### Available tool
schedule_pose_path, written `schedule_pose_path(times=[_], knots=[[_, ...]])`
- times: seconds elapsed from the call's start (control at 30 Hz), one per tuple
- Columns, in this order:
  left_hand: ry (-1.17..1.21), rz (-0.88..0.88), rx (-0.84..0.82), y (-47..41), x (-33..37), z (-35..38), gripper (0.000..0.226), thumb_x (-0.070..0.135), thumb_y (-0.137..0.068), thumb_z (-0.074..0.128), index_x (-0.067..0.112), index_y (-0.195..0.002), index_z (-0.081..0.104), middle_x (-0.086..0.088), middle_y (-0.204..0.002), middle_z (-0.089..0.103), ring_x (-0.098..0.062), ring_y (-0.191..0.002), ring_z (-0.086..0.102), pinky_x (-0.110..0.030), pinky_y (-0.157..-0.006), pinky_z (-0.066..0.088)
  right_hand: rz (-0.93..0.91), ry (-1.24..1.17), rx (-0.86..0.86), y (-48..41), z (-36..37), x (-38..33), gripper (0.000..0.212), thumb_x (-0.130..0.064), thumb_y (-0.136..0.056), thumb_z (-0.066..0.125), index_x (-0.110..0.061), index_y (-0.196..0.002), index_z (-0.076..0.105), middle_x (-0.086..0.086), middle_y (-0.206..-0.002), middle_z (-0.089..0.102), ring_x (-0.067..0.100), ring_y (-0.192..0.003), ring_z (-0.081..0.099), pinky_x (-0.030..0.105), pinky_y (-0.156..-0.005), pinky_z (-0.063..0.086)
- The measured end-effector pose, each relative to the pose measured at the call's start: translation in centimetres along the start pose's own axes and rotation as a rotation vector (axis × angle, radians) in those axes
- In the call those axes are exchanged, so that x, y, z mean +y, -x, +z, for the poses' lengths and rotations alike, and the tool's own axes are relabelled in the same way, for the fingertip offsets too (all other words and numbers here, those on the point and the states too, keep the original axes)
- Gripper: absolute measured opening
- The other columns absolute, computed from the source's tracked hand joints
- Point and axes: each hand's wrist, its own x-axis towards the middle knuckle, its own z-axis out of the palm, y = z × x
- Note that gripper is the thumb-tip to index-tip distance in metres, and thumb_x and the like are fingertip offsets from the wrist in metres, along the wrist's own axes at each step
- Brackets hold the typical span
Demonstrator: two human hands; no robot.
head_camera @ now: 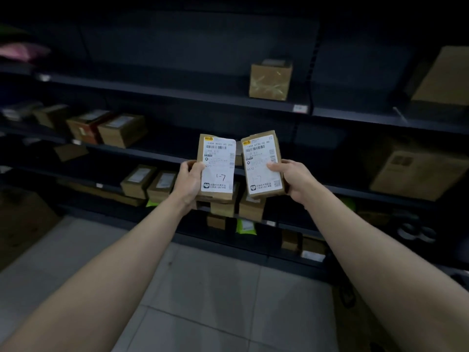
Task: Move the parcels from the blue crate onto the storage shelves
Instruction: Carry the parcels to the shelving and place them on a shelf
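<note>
The left hand (189, 180) grips a small flat brown cardboard parcel with a white shipping label (217, 168) by its left edge, thumb on the label face, remaining fingers behind. The right hand (291, 177) holds a second small brown cardboard parcel with a white label (262, 165) the same way by its right edge, thumb pressed on the label. Both parcels stand upright, label faces toward the camera, side by side and nearly touching at their upper corners. Each label carries a handwritten "1-7". Judgement: they are held this way so that the markings can be read and matched to a shelf position before placing.

The dark metal storage shelves (177, 94) lie just beyond the hands, several tiers deep. Other brown cartons already sit there: one taped carton (270, 80) on an upper tier, a row at far left, more on the lower tiers behind the hands. The blue crate is not in view. The pale tiled floor (203, 288) lies below the forearms.

Judgement: both parcels are lifted and not yet shelved; free space shows on the upper and middle tiers.
</note>
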Motion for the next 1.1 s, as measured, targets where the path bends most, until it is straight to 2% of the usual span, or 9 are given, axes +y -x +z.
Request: schedule_pose_path(times=[0.1, 0.27, 0.4, 0.5, 0.67, 0.77, 0.93, 1.03, 1.1], knots=[[-0.009, -0.022, 0.054, -2.6, -0.2, -0.9, 0.023, 0.029, -0.095, 0.045, 0.020, -0.114, 0.039, -0.003, -0.098, 0.065, -0.019, -0.082, 0.067, -0.029, -0.055, 0.052, 0.046, 0.014, -0.018, -3.7, 1.3, 0.0, 0.034, -0.015, -0.086, 0.070, -0.008, -0.118, 0.060, 0.010, -0.104, 0.073, 0.026, -0.089, 0.072, 0.044, -0.080, 0.059], [0.002, -0.044, 0.104, -7.8, -0.4, -2.5, 0.020, 0.029, -0.096, 0.044, 0.020, -0.113, 0.038, -0.005, -0.098, 0.066, -0.018, -0.077, 0.066, -0.029, -0.054, 0.052, 0.068, 0.036, -0.069, -8.9, 4.4, -0.6, 0.033, -0.015, -0.086, 0.070, -0.007, -0.116, 0.062, 0.010, -0.099, 0.074, 0.024, -0.083, 0.073, 0.034, -0.060, 0.059], [-0.010, -0.065, 0.078, -13.0, -1.0, -3.6, 0.021, 0.030, -0.096, 0.044, 0.021, -0.115, 0.037, -0.004, -0.094, 0.066, -0.016, -0.075, 0.067, -0.027, -0.049, 0.052, 0.072, 0.032, -0.067, -13.4, 6.7, -0.8, 0.035, -0.014, -0.085, 0.071, -0.006, -0.117, 0.061, 0.011, -0.100, 0.075, 0.025, -0.084, 0.074, 0.036, -0.063, 0.059], [-0.001, -0.067, 0.042, -17.7, -1.5, -5.2, 0.023, 0.029, -0.096, 0.045, 0.021, -0.116, 0.037, -0.004, -0.095, 0.066, -0.016, -0.074, 0.068, -0.024, -0.045, 0.052, 0.094, 0.021, -0.023, -17.0, 9.0, -0.6, 0.034, -0.014, -0.084, 0.072, -0.006, -0.115, 0.062, 0.011, -0.096, 0.075, 0.024, -0.080, 0.074, 0.035, -0.060, 0.059], [-0.051, -0.115, 0.042, -26.8, -1.3, -9.3, 0.027, 0.030, -0.094, 0.048, 0.020, -0.117, 0.038, -0.003, -0.090, 0.066, -0.017, -0.073, 0.067, -0.027, -0.049, 0.053, 0.146, -0.021, 0.022, -23.1, 15.4, 0.0, 0.025, -0.012, -0.087, 0.069, -0.008, -0.111, 0.063, 0.013, -0.107, 0.071, 0.026, -0.088, 0.071, 0.043, -0.076, 0.058], [-0.082, -0.129, 0.042, -31.7, -1.0, -11.5, 0.024, 0.029, -0.095, 0.048, 0.018, -0.115, 0.040, -0.005, -0.096, 0.064, -0.019, -0.079, 0.065, -0.031, -0.058, 0.055, 0.163, 0.010, 0.029, -26.1, 18.8, 0.2, 0.027, -0.015, -0.089, 0.068, -0.007, -0.114, 0.064, 0.012, -0.108, 0.071, 0.025, -0.088, 0.070, 0.038, -0.070, 0.058], [-0.157, -0.174, -0.014, -37.9, -1.7, -13.1, 0.024, 0.031, -0.097, 0.044, 0.017, -0.116, 0.039, -0.004, -0.095, 0.061, -0.017, -0.076, 0.061, -0.029, -0.056, 0.048, 0.208, -0.023, 0.018, -30.1, 21.6, 0.7, 0.029, -0.016, -0.090, 0.066, -0.007, -0.118, 0.062, 0.009, -0.104, 0.071, 0.022, -0.086, 0.070, 0.035, -0.064, 0.058], [-0.238, -0.155, -0.029, -40.7, -3.1, -12.9, 0.033, 0.030, -0.098, 0.044, 0.012, -0.126, 0.038, 0.003, -0.087, 0.056, -0.009, -0.069, 0.056, -0.022, -0.048, 0.042, 0.265, -0.028, 0.078, -32.7, 22.7, 1.0, 0.033, -0.016, -0.089, 0.068, -0.004, -0.118, 0.062, 0.015, -0.111, 0.069, 0.029, -0.094, 0.068, 0.044, -0.078, 0.057], [-0.303, -0.146, -0.006, -42.8, -4.0, -12.5, 0.042, 0.029, -0.099, 0.044, 0.008, -0.134, 0.037, 0.000, -0.091, 0.054, -0.006, -0.065, 0.051, -0.018, -0.045, 0.039, 0.296, -0.016, 0.106, -34.7, 23.4, 1.3, 0.037, -0.016, -0.089, 0.068, 0.000, -0.122, 0.060, 0.018, -0.117, 0.066, 0.034, -0.102, 0.065, 0.050, -0.088, 0.054]])
